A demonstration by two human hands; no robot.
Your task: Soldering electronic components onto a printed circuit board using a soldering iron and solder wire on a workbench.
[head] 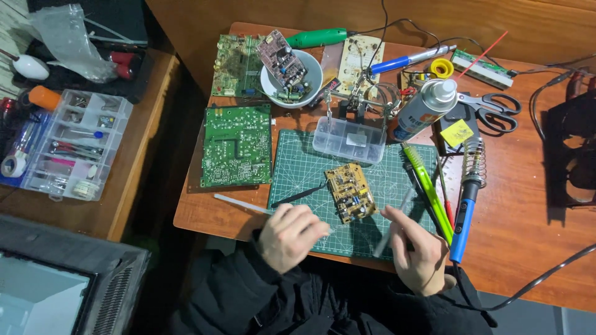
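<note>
A small yellow circuit board (351,192) lies on the green cutting mat (310,167). Just below and left of it, my left hand (289,236) is closed around a thin pale stick (239,203) that pokes out to the left. To the board's lower right, my right hand (419,248) grips a second thin grey stick (392,223), blurred and slanting up toward the board. A dark tweezer-like tool (301,195) rests on the mat beside the board's left edge.
A large green circuit board (236,146), a white bowl (308,89) of boards, a clear parts box (349,141), a spray can (425,108), scissors (493,107), a green tool (428,186) and a blue soldering iron (464,214) surround the mat. An organiser tray (74,142) sits on the left table.
</note>
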